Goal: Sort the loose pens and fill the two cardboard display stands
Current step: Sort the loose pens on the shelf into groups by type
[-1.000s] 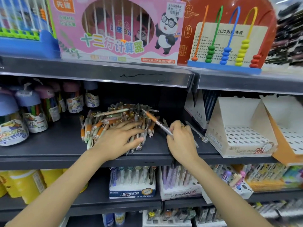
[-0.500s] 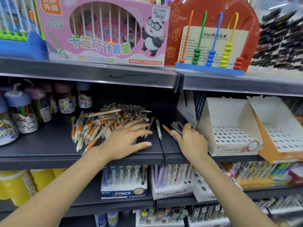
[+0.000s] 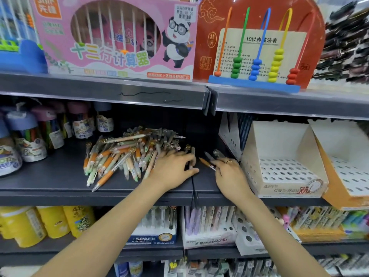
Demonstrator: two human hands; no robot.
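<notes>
A shopper's left hand (image 3: 171, 168) lies flat, fingers extended, against the heap of loose pens (image 3: 127, 152), apparently to steady it, while the right hand (image 3: 229, 174) touches a few separated orange pens (image 3: 207, 162) on the dark shelf (image 3: 50, 180); its grasp is unclear. The white display stand (image 3: 283, 166) and orange display stand (image 3: 343, 168) wait empty just right.

I am wearing nothing on either forearm; both are showing bare from the bottom edge of the view up to the wrists, with no sleeve, watch or bracelet on them. My left hand (image 3: 171, 168) is carrying no jewellery. My right hand (image 3: 229, 174) is wearing a thin gold-coloured ring (image 3: 228, 161) on one finger.
</notes>
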